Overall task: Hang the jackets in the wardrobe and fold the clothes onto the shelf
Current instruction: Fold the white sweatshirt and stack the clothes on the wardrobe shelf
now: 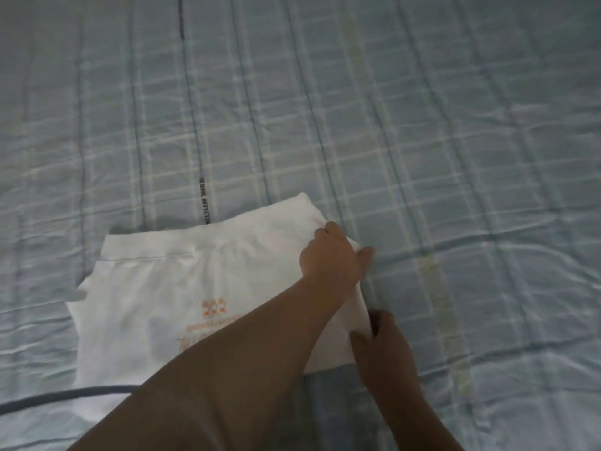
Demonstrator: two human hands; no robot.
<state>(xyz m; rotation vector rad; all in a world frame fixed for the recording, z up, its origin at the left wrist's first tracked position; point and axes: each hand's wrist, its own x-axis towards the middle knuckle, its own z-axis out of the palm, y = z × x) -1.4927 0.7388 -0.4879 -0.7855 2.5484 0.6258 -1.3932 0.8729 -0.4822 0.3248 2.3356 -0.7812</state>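
A white T-shirt (156,288) with an orange printed logo lies flat on the bed, partly folded. My left hand (331,255) reaches across it and pinches the shirt's far right edge near the top corner. My right hand (380,343) grips the same right edge lower down, fingers curled around the fabric. My left forearm hides part of the logo and the shirt's lower right area.
The bed is covered with a light blue checked sheet (422,141) with dark stripes and a line of printed text. A dark cord (65,393) curves across the lower left over the shirt's edge.
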